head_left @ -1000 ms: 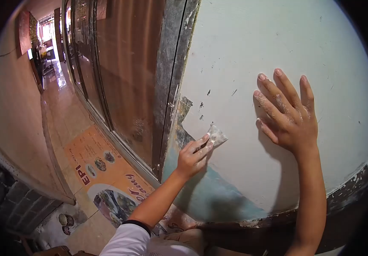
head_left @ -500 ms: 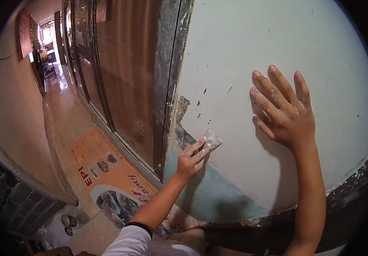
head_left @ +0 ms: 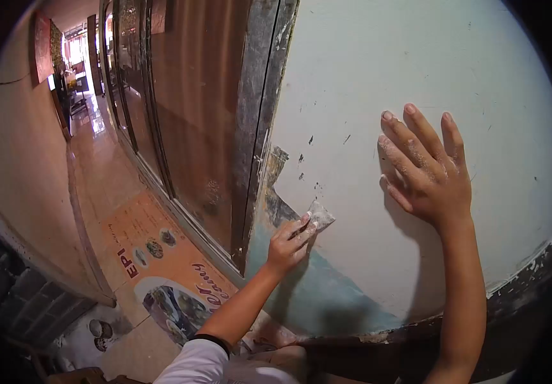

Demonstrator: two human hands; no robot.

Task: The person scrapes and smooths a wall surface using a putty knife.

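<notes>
My left hand is closed on a small flat scraper, its pale, dusty blade lying against the wall panel. Just left of the blade, the white paint is gone and a dark grey patch shows. Below it runs a bare blue-green area. My right hand rests on the white paint farther right, palm to the surface and fingers spread, with white dust on the fingers. Whatever handle the scraper has is hidden by my left fingers.
Left of the panel stands a worn dark frame beside brown sliding glass doors. An orange printed banner lies on the tiled floor. Grey blocks and a small round container are at lower left.
The view has shifted slightly. My left hand and the scraper remain at nearly the same place on the wall, the blade a little turned. My right hand stays flat on the panel.
</notes>
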